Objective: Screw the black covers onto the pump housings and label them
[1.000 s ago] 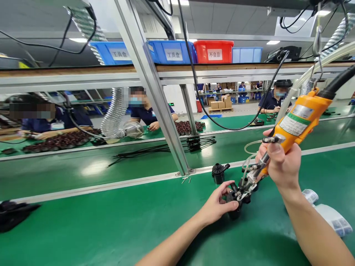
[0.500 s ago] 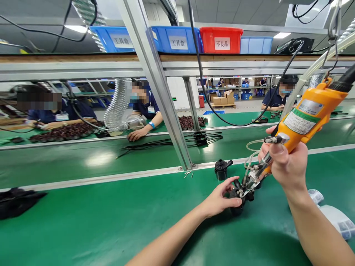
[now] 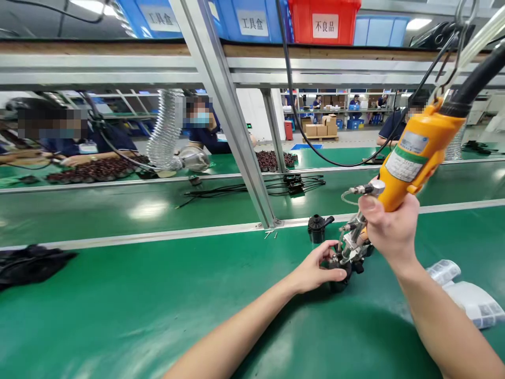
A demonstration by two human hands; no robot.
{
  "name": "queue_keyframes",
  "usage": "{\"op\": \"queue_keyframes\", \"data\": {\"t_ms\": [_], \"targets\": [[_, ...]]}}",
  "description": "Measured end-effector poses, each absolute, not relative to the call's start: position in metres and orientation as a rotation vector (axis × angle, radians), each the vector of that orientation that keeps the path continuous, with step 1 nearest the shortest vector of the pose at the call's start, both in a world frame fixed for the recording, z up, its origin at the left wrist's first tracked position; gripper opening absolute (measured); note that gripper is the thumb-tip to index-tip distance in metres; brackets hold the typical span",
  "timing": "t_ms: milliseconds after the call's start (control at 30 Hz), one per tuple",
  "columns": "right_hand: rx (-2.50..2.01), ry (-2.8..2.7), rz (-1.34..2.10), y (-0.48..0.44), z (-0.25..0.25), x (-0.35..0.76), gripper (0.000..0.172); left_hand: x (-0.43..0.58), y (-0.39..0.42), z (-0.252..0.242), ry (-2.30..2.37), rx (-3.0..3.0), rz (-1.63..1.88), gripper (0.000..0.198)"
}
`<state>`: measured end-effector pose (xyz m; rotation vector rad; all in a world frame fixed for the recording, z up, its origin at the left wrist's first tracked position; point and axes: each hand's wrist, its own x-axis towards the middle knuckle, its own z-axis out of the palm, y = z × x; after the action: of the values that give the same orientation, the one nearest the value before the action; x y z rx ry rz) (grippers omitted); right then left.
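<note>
My right hand is wrapped round an orange electric screwdriver, which hangs from a metal hook and slants down to the left. Its metal nose meets the top of a small black pump on the green bench. My left hand grips that pump from the left, thumb in front and fingers behind. The fingers and the tool's nose cover part of the pump. Just behind stands a second black pump, upright with a side spout. More black parts sit partly hidden behind the tool's tip.
A slanting metal post meets the bench beside a few loose screws. Clear plastic bags lie at right, black cloth at left. Black cables rest on the strip beyond. Co-workers sit across; bins line the shelf above.
My view has tipped down slightly. The screwdriver has become more upright, its body shifting left over the pump, while my left hand keeps its grip. A co-worker's arm across the bench has drawn back.
</note>
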<state>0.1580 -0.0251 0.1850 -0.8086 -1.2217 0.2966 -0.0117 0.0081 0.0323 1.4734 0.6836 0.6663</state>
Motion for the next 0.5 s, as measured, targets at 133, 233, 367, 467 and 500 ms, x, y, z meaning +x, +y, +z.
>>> {"op": "queue_keyframes", "data": {"t_ms": [133,233,367,467,500], "targets": [[-0.854,-1.250,0.328,-0.025,0.183,0.151,0.045,-0.012,0.006,0.033,0.666,1.443,0.657,0.077],[-0.868,-1.266,0.383,-0.023,0.180,0.149,0.046,-0.013,0.007,0.035,0.664,1.441,0.662,0.073],[-0.882,-1.227,0.429,-0.018,0.174,0.153,0.045,-0.010,0.004,0.030,0.637,1.438,0.681,0.071],[-0.853,-1.167,0.453,-0.017,0.174,0.162,0.042,-0.009,-0.002,0.016,0.692,1.376,0.787,0.068],[-0.824,-1.139,0.453,-0.019,0.176,0.167,0.042,-0.009,-0.004,0.010,0.700,1.347,0.875,0.065]]}}
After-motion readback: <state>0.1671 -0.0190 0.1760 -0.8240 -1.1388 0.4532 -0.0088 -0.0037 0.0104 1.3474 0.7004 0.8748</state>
